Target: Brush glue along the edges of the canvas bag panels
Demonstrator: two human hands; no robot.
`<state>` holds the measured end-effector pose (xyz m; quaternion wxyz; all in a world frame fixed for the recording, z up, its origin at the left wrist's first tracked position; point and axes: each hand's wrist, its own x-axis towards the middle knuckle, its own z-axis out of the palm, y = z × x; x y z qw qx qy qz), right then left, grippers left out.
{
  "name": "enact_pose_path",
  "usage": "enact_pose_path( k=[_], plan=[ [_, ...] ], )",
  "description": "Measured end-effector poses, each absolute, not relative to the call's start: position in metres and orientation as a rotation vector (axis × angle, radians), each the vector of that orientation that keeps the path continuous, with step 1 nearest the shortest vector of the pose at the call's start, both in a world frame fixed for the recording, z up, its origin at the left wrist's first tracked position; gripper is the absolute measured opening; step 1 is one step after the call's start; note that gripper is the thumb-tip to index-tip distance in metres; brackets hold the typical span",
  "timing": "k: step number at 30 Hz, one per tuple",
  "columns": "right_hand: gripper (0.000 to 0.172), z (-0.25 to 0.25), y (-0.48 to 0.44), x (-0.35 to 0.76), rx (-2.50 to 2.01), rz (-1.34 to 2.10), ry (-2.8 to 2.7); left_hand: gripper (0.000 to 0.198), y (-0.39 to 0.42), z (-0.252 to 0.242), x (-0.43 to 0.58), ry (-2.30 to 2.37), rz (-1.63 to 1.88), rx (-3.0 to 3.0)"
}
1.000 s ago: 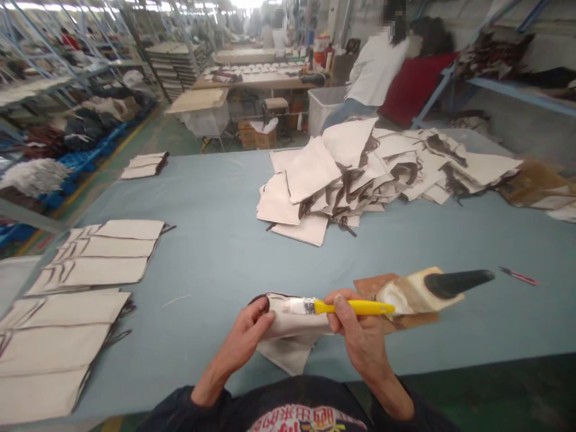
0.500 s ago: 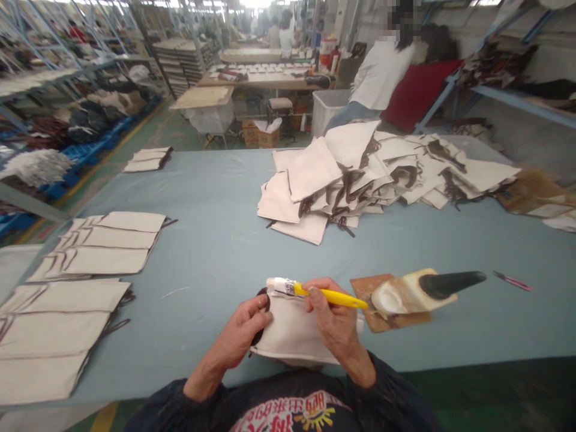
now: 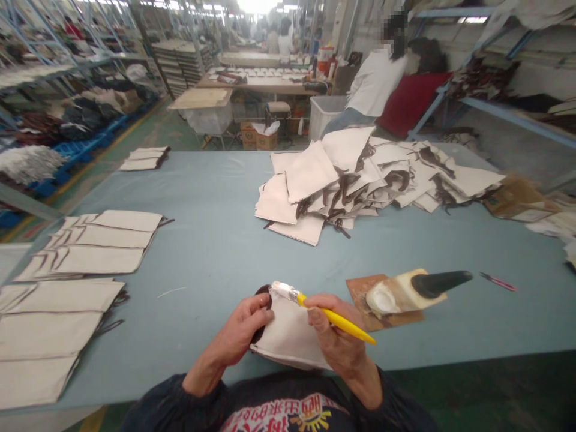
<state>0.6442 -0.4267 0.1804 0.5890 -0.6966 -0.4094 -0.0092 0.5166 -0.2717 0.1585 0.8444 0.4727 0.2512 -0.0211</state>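
Note:
A cream fabric piece (image 3: 292, 327) with a dark brown edge lies at the front of the table. My left hand (image 3: 240, 330) is closed on its left edge, thumb on top beside the brown strip (image 3: 263, 292). In my right hand (image 3: 339, 333) is a yellow-handled paintbrush (image 3: 346, 327), held between thumb and fingers. The white-coated bristles rest at the piece's upper left corner, near the brown strip. To the right, a cut-open plastic container (image 3: 407, 294) with white paste in it and a dark handle stands on a brown board (image 3: 364, 282).
A loose heap of cream pieces (image 3: 310, 171) with brown strips lies at the back right. Neat overlapping stacks (image 3: 108, 252) line the left side. Pink-handled snips (image 3: 497, 281) lie at right. A person in white (image 3: 375, 78) is beyond the table.
The brush has tilted, its handle end swinging down toward me, while its bristles shift slightly right along the upper edge. My left hand keeps its hold. The view has shifted a little.

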Motion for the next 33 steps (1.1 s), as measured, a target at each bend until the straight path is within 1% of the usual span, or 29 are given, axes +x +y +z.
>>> enact_pose_path(
  k=[5,9,11,13,16,21,23,27,33],
  plan=[
    [0.026,0.176,-0.438,0.642,-1.655,-0.043,-0.879,0.04,-0.273,0.157,0.515,0.535,-0.044,1.006],
    [0.025,0.171,-0.43,0.638,-1.65,0.021,-0.878,0.039,-0.272,0.157,0.515,0.523,-0.049,1.056],
    [0.026,0.17,-0.424,0.637,-1.601,0.036,-0.783,0.037,-0.272,0.158,0.515,0.513,-0.048,1.129],
    [0.029,0.171,-0.422,0.639,-1.513,0.047,-0.62,0.031,-0.272,0.16,0.514,0.499,-0.016,1.287],
    [0.036,0.178,-0.425,0.645,-1.464,0.124,-0.434,0.022,-0.274,0.161,0.51,0.428,0.14,1.701],
    [0.042,0.198,-0.435,0.654,-1.47,0.232,-0.34,0.027,-0.279,0.158,0.502,0.086,0.612,2.322],
    [0.043,0.206,-0.436,0.653,-1.497,0.269,-0.363,0.025,-0.281,0.156,0.502,0.003,0.697,2.456],
    [0.044,0.212,-0.432,0.646,-1.576,0.317,-0.455,0.023,-0.282,0.15,0.504,-0.031,0.666,2.574],
    [0.044,0.196,-0.431,0.64,-1.617,0.494,-0.463,0.023,-0.282,0.137,0.507,-0.023,0.656,2.609]
  ],
)
